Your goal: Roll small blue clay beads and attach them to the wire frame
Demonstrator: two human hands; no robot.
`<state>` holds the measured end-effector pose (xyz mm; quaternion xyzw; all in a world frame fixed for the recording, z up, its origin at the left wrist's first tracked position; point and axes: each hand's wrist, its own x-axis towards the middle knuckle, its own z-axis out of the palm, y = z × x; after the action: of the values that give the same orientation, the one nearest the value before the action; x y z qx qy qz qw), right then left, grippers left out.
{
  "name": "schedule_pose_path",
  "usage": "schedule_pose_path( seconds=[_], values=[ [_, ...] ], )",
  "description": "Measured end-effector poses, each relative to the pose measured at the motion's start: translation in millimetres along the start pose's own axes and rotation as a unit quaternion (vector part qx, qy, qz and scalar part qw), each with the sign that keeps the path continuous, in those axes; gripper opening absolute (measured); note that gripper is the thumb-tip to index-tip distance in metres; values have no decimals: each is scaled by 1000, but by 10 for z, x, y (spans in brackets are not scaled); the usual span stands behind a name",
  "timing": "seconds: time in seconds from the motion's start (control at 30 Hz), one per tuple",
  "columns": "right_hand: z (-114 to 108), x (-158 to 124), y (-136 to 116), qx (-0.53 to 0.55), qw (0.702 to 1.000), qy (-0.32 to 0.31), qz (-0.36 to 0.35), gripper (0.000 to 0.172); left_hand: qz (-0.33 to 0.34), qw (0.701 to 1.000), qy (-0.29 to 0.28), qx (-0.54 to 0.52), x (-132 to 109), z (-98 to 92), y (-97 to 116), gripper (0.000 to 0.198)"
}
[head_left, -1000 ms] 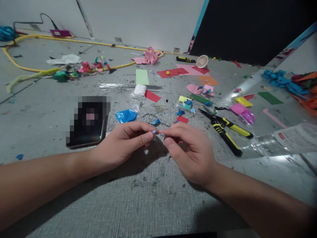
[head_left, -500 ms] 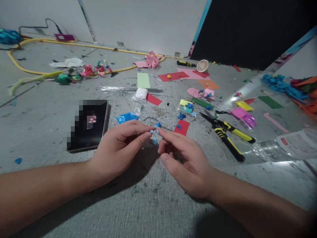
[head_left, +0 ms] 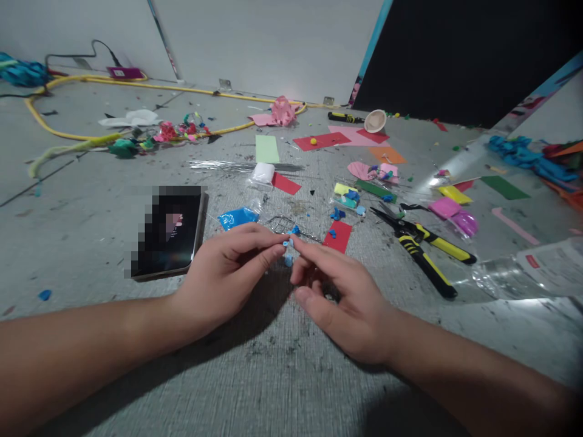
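**Fingertips meet over 1 tiny blue piece**

Head view, and here we are: the left hand [head_left: 228, 264] has thumb and forefinger clamped on the blue piece [head_left: 286, 243], mid-counter [head_left: 291, 382], while the right hand [head_left: 350, 303], thumb apart from forefinger, lays just that forefinger against it. A pale bit [head_left: 288, 260] shows just below; whether anything holds it, I can't tell. Delicate stuff! The piece looks soft, so a light, steady left pinch and small right-hand dabs should serve best; too much squeeze could flatten it.

Now the edges: phone [head_left: 170, 237] just beside the left hand, blue bag [head_left: 239, 216] and red card [head_left: 342, 234] just beyond the hands, cutters [head_left: 421, 261] off right with blades aimed left, bottle [head_left: 537, 267] farther out. Best room? Straight back between the forearms [head_left: 109, 321].
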<state>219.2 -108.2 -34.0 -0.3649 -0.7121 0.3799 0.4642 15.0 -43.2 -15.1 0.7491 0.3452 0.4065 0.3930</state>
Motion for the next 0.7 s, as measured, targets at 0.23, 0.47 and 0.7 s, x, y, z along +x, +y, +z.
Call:
schedule_pose_path(
  seconds=[0.23,0.47,0.7],
  values=[
    [22,-16,16,8,1000,-5,20,66,-1,1000,0,-2,0,2,-21,23],
    [33,-17,17,18,999,-11,34,67,-8,1000,0,6,-9,-6,0,21],
    [42,-17,24,32,999,-14,40,71,-11,1000,-2,10,7,17,9,19]
  ],
)
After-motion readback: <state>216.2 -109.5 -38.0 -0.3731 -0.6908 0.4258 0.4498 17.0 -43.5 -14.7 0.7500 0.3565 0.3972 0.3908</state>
